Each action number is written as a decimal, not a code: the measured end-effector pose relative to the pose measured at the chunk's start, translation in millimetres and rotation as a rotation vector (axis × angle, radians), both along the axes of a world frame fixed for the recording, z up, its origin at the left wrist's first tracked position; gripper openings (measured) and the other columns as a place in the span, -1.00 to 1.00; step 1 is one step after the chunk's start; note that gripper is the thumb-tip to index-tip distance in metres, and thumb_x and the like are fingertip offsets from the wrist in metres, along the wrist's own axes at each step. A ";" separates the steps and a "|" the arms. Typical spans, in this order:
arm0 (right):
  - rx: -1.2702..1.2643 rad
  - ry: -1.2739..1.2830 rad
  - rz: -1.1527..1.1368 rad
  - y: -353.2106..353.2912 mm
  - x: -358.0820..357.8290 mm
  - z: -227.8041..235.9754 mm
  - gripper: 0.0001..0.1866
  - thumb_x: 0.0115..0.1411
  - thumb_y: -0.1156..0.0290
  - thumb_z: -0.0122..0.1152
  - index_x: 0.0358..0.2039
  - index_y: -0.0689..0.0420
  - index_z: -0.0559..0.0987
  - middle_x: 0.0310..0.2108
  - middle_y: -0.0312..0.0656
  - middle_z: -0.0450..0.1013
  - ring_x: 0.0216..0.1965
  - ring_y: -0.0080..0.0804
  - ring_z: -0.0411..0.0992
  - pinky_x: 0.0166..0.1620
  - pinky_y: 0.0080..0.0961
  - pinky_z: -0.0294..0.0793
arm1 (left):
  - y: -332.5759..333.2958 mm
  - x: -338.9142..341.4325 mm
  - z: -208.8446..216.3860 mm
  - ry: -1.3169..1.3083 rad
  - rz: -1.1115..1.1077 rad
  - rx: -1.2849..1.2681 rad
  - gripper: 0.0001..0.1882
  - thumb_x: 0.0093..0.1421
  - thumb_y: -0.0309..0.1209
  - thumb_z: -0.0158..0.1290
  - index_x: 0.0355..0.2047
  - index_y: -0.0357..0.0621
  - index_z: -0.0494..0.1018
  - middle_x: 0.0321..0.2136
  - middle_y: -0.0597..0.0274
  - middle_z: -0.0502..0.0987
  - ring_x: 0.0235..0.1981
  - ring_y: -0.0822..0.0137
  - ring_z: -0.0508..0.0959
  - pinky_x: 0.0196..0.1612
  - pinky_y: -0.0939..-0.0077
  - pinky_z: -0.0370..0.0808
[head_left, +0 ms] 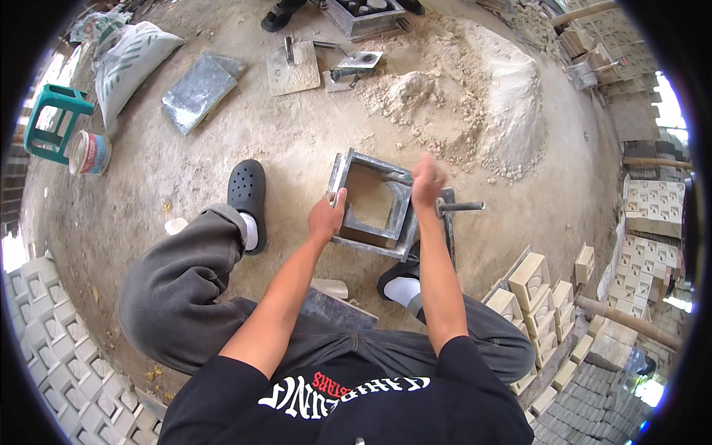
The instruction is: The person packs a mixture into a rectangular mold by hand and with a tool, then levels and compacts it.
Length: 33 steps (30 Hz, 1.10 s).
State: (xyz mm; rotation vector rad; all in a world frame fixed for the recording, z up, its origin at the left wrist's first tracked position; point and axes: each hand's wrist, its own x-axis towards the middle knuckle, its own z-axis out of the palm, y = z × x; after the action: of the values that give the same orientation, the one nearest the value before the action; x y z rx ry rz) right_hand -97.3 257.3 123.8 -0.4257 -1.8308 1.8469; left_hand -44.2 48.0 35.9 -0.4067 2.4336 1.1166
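On the ground in front of me lies a square grey metal mould frame (pixel 410 215) with an open middle and a curved inner piece. My left hand (pixel 326 216) is closed on its left wall, thumb along the top edge. Over the far right corner my right hand (pixel 428 182) is a closed fist, a little smeared by motion. From it a short tool with a greenish-grey end (pixel 399 178) reaches left over the frame's opening; its exact kind I cannot make out. Just right of the frame is a metal piece with a bar handle (pixel 466 207).
A pale powder heap (pixel 512 104) lies ahead right, near a trowel-like float (pixel 294 68) and another mould (pixel 360 22). Flat metal plates (pixel 200 89), a sack (pixel 133 63), a bucket (pixel 90 153) and a green stool (pixel 55 122) are left. Cast blocks (pixel 530 282) stack at right.
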 end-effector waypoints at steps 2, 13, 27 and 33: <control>0.096 -0.146 0.122 0.0 0.1 -10.5 -0.51 0.27 0.31 -0.01 -0.81 0.14 0.26 -0.80 -0.42 0.16 -0.73 -0.68 0.06 -0.62 -0.57 -0.01 | 2.3 -1.9 -0.2 -0.008 -0.002 0.007 -0.27 0.21 0.25 -0.29 -0.09 -0.17 0.49 -0.23 -0.15 0.54 -0.14 -0.09 0.51 -0.07 0.18 0.40; 0.047 -0.099 0.101 15.0 -6.2 -0.5 -0.50 0.29 0.28 -0.02 -0.80 0.14 0.23 -0.78 -0.39 0.17 -0.69 -0.66 0.09 -0.60 -0.55 0.03 | -3.0 -5.0 2.8 -0.076 -0.016 0.019 -0.25 0.19 0.26 -0.28 -0.01 -0.15 0.45 -0.14 -0.12 0.53 -0.07 -0.05 0.50 0.00 0.20 0.38; 0.107 -0.118 0.031 -13.3 -2.8 -2.1 -0.47 0.28 0.21 -0.01 -0.80 0.13 0.23 -0.78 -0.41 0.16 -0.69 -0.67 0.08 -0.60 -0.56 0.02 | 2.9 -1.6 4.1 -0.029 -0.007 -0.008 -0.26 0.19 0.25 -0.27 -0.06 -0.17 0.48 -0.17 -0.14 0.53 -0.08 -0.06 0.50 -0.01 0.18 0.39; 0.039 -0.099 0.107 -15.2 -14.4 10.1 -0.46 0.29 0.19 -0.02 -0.81 0.13 0.21 -0.79 -0.44 0.12 -0.70 -0.69 0.06 -0.61 -0.56 -0.01 | -4.1 -5.9 2.4 -0.066 -0.003 -0.006 -0.27 0.19 0.26 -0.28 -0.07 -0.14 0.48 -0.17 -0.12 0.54 -0.08 -0.06 0.50 -0.02 0.18 0.39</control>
State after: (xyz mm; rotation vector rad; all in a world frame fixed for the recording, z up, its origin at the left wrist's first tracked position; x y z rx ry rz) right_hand -111.7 242.1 133.9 -0.4190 -1.9870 1.8876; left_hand -50.2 44.0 38.3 -0.4348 2.3795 1.0783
